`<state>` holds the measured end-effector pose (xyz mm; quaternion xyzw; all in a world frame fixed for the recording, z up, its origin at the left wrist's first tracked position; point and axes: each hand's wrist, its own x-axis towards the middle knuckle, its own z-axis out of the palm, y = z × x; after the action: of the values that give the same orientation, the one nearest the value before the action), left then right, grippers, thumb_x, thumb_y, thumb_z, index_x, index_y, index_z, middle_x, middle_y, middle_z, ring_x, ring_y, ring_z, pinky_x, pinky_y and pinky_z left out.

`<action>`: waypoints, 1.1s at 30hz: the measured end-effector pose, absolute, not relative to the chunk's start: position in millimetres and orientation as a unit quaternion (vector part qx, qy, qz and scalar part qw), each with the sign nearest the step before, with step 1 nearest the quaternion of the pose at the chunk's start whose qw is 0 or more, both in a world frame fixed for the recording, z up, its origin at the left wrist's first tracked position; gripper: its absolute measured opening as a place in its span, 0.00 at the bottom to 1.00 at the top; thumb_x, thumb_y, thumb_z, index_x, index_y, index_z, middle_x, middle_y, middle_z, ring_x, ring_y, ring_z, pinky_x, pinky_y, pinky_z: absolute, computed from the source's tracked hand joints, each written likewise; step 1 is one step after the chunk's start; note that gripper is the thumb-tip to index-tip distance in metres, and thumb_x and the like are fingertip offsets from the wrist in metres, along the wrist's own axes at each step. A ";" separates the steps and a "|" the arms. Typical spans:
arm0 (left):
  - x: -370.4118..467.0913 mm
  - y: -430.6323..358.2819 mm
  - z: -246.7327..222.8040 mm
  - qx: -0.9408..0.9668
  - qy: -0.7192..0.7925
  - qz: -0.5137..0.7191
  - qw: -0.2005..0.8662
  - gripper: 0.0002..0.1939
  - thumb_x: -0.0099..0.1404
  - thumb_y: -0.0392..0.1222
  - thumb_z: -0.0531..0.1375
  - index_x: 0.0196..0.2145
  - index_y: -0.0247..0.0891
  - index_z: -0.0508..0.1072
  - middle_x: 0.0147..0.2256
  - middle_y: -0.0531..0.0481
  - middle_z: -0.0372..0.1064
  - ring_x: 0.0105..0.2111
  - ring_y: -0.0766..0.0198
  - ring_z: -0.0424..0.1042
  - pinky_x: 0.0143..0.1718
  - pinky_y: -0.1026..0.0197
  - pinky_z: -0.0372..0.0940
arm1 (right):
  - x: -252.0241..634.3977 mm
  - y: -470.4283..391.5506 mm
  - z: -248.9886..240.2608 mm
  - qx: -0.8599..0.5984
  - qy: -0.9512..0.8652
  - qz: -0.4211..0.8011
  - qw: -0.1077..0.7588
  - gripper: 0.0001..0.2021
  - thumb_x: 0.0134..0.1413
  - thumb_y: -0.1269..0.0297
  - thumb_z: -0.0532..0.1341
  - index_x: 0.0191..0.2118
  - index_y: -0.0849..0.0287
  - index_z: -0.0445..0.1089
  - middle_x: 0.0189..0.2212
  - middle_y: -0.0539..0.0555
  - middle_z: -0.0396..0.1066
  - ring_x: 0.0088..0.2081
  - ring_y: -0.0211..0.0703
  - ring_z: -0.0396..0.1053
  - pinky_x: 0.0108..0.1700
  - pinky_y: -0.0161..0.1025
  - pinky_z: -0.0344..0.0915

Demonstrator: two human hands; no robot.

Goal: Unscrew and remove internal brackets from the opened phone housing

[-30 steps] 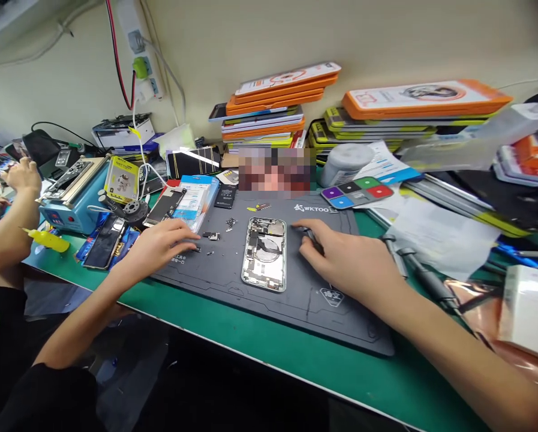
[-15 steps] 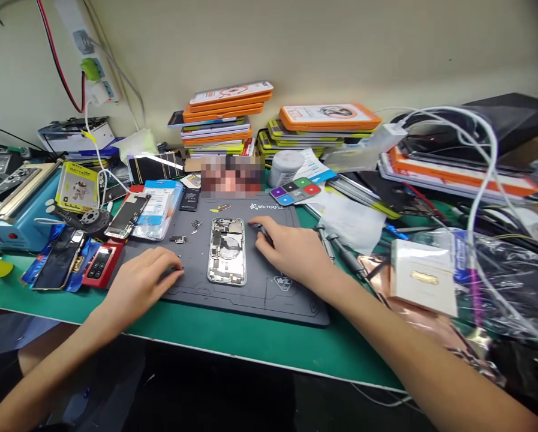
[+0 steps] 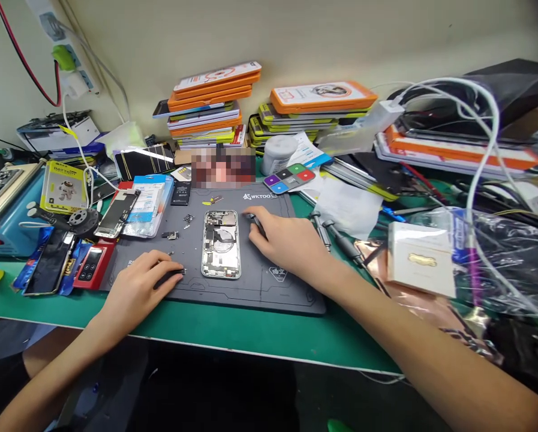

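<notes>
An opened phone with its inner parts showing (image 3: 221, 244) lies on the dark grey mat (image 3: 233, 294). Left of it, my left hand (image 3: 145, 282) rests on the mat with fingers closed around a small dark thing I cannot make out. My right hand (image 3: 280, 240), at the phone's upper right, has its fingers closed on a dark tool, mostly hidden by the hand. Between my left hand and the black battery (image 3: 180, 193) lie a small dark phone part (image 3: 170, 235) and tiny metal pieces (image 3: 188, 221).
Stacked orange cases (image 3: 215, 81) stand against the wall. A red device (image 3: 93, 264) and a phone screen (image 3: 117, 213) lie left of the mat. Screwdrivers (image 3: 343, 240), a white box (image 3: 421, 259) and white cables (image 3: 493, 144) are on the right.
The camera view has shifted, so the bench items sit further left and higher. Both hands stay beside the phone, with my left hand's fingertips slightly nearer to it.
</notes>
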<state>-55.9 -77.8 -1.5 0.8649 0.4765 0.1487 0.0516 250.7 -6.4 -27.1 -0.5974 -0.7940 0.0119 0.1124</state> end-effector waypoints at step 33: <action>-12.0 -37.1 0.4 0.918 0.366 0.089 0.123 0.10 0.77 0.47 0.56 0.49 0.42 0.74 0.44 0.50 0.71 0.40 0.63 0.75 0.38 0.62 0.66 | 255.1 -4.8 -34.8 -0.581 -0.803 -0.007 0.133 0.19 0.68 0.62 0.51 0.59 0.56 0.68 0.34 0.53 0.82 0.28 0.47 0.75 0.28 0.40 0.42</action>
<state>-12.0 -37.1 0.4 0.9181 0.3663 0.0888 0.1227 255.1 -4.8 -34.8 -0.5814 -0.8026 -0.0073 0.1334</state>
